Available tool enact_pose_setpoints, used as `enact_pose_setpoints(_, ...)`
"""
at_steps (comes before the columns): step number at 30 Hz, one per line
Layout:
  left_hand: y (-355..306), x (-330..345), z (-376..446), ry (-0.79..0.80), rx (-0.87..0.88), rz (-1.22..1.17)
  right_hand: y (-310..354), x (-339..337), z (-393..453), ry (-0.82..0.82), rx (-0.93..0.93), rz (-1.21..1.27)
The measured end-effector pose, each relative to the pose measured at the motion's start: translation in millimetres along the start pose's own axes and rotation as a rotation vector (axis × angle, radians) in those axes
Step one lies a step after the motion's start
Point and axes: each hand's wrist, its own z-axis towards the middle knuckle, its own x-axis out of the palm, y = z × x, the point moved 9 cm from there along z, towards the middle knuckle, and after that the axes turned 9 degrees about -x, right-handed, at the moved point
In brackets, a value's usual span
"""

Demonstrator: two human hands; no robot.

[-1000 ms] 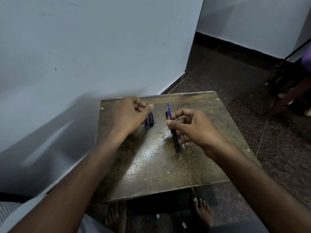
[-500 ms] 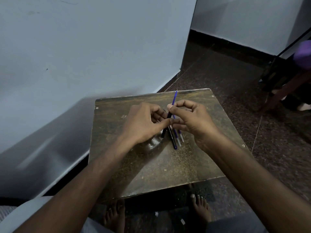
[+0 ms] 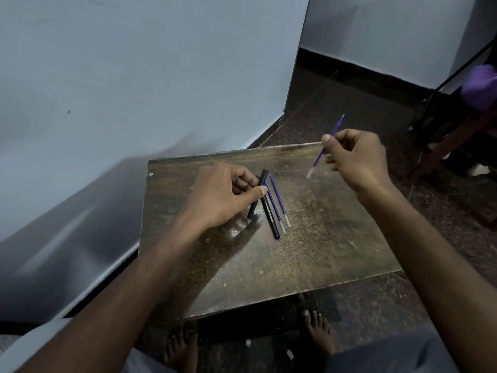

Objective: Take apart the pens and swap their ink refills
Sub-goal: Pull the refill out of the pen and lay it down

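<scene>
My right hand (image 3: 355, 157) pinches a thin blue ink refill (image 3: 320, 154) in the air over the far right of the small brown table (image 3: 309, 251), tip pointing up and away. My left hand (image 3: 223, 195) grips a black pen barrel (image 3: 262, 179) at a tilt, its lower end near the tabletop. Beside it on the table lies a black pen (image 3: 270, 216) with a blue end. Two more blue refills (image 3: 279, 204) lie parallel just to its right.
A pale wall runs along the left and meets another wall at the back. Dark speckled floor surrounds the table. My bare feet (image 3: 317, 332) show under the near edge. A wooden furniture leg (image 3: 451, 141) and a purple object (image 3: 478, 84) stand at the far right.
My right hand has lifted the blue refill up and to the right, away from the left hand. The left hand now holds a black barrel; pen and refills lie uncovered.
</scene>
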Motion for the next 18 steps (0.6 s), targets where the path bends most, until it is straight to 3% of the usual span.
enact_pose_setpoints(3, 1, -1, 0, -0.008, 0.005, -0.006, -11, 16, 5, 0.228, -0.103, -0.383)
enact_pose_setpoints(7, 1, 3, 1, -0.004, 0.002, 0.011, -30, 39, 4, 0.409, -0.096, -0.536)
enact_pose_setpoints(18, 2, 0, 2, -0.016, -0.008, 0.022, -11, 40, -2, 0.328, -0.151, -0.445)
